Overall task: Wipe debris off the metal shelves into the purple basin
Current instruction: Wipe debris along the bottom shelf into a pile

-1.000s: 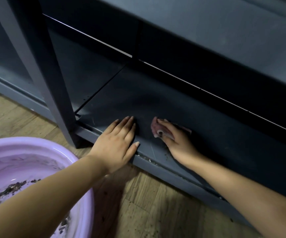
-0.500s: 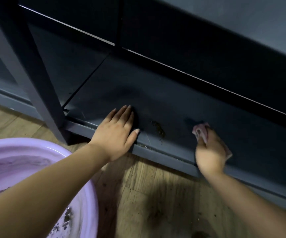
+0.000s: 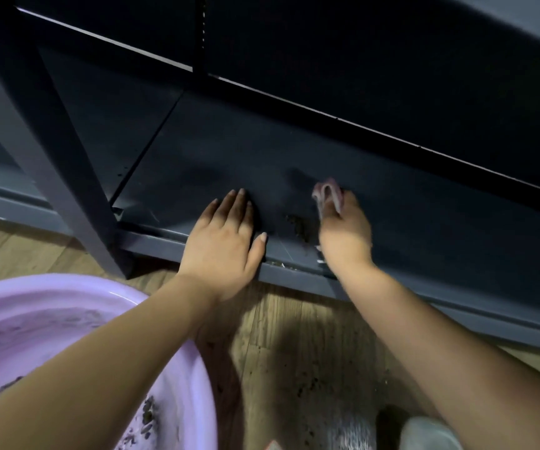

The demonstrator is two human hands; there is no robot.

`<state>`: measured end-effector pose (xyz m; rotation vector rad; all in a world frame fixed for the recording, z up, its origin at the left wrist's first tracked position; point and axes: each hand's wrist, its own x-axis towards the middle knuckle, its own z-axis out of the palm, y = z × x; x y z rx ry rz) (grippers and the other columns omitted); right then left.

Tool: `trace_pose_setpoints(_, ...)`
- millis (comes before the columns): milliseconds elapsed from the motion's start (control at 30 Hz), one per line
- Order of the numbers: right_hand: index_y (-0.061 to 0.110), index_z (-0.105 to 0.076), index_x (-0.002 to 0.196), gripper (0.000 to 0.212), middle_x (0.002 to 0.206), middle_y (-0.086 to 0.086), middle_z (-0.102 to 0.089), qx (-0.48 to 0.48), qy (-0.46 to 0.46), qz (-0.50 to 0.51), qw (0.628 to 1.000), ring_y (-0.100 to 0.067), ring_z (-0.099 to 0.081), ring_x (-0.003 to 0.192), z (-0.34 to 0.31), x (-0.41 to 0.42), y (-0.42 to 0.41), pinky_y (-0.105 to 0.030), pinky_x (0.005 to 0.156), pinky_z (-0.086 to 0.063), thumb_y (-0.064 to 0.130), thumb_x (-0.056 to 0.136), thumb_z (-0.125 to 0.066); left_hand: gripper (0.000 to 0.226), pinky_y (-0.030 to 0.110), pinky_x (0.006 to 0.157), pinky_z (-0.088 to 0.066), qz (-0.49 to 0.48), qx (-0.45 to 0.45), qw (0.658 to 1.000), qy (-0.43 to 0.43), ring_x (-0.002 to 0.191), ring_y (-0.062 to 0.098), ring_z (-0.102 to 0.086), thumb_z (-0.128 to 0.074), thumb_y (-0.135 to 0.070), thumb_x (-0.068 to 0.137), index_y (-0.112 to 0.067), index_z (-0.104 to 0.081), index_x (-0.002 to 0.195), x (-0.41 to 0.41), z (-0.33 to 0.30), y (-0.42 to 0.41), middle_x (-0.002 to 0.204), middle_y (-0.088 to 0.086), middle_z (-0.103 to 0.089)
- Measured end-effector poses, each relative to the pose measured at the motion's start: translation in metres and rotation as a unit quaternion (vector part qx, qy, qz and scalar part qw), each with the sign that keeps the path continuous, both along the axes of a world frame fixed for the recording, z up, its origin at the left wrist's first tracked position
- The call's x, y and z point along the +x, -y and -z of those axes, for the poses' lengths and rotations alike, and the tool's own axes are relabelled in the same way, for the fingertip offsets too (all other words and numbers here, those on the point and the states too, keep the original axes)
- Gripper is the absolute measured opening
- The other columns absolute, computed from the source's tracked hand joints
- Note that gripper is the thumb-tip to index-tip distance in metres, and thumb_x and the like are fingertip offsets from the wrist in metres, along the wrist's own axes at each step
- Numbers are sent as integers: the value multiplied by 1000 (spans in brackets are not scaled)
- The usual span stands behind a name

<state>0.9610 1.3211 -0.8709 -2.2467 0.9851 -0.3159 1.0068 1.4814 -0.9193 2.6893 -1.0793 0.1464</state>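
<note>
Dark metal shelf [image 3: 392, 203] at mid-frame carries your flat, released left hand [image 3: 226, 235]; your right hand [image 3: 343, 232] grasps a pink cloth [image 3: 327, 194] beside debris [image 3: 298, 224].

The right hand [image 3: 345, 235] with its crumpled pink cloth [image 3: 327, 196] sweeps back leftward, now just beside the small dark debris pile [image 3: 298, 224].
</note>
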Motion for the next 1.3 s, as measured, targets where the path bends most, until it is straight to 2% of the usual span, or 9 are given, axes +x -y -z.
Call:
trace_pose_setpoints(133,6,-50,123,31,121,-18,-56,-98,-71,19,992,-35,-54,111,12,-20,29,-35,88,-39,21,98,-39,67,45,106,-37,3,2,1000,-4,125,36,-51,-22,-41,94,7,-56,127,0,-3,-2,133,24,-54)
trace_pose_setpoints(267,8,-46,135,41,136,-14,-50,-130,-39,-15,991,-29,-43,129,24,-14,21,-33,109,-28,22,96,-42,92,35,117,0,-12,53,998,-19,147,25,-8,18,-51,79,-4,-14,151,-3,-14,-4,159,14,-11)
trace_pose_setpoints(567,17,-47,133,38,137,-6,-49,-94,-2,-125,988,-24,-41,128,24,15,5,-30,105,-21,20,95,-44,112,30,115,11,-38,71,996,-42,148,18,6,45,-61,64,-11,-2,152,-10,-14,-1,161,6,0)
trace_pose_setpoints(700,31,-48,129,35,131,0,-55,27,12,-176,984,-27,-51,120,30,8,19,-50,103,-35,33,95,-43,113,31,115,9,-61,88,993,-46,148,21,-1,43,-61,66,-9,-8,152,-19,-17,5,160,9,-6)
trace_pose_setpoints(800,35,-48,130,42,130,2,-58,105,8,-203,974,-27,-55,118,26,3,29,-52,100,-41,47,90,-42,104,32,117,6,-97,112,988,-38,148,20,1,32,-62,71,-9,-5,153,-23,-23,14,161,8,-2)
trace_pose_setpoints(933,17,-53,127,31,125,-11,-59,95,44,-215,971,-32,-56,113,17,5,44,-48,97,-44,27,99,-43,74,32,117,8,-157,102,979,-76,148,17,4,2,-56,96,-9,-4,153,-44,-35,23,161,8,0)
trace_pose_setpoints(1033,9,-53,121,30,120,-19,-59,110,88,-203,969,-38,-56,109,15,11,54,-56,91,-46,26,99,-43,91,30,115,10,-172,97,979,-53,148,16,4,18,-57,79,-10,-5,153,-72,-33,15,161,6,-2)
trace_pose_setpoints(1233,4,-51,120,29,110,-14,-57,118,166,-196,959,-33,-56,108,-8,13,36,-36,83,-43,22,101,-39,84,34,115,-2,-206,89,974,-23,145,25,-21,3,-50,87,-1,-29,147,-132,-47,-31,155,15,-24)
trace_pose_setpoints(1300,15,-55,101,17,104,-10,-54,103,180,-208,956,-33,-56,107,-22,13,21,-37,86,-42,20,101,-38,88,33,116,-1,-233,101,967,-17,147,23,-14,10,-50,82,-3,-21,150,-148,-59,-46,158,13,-15)
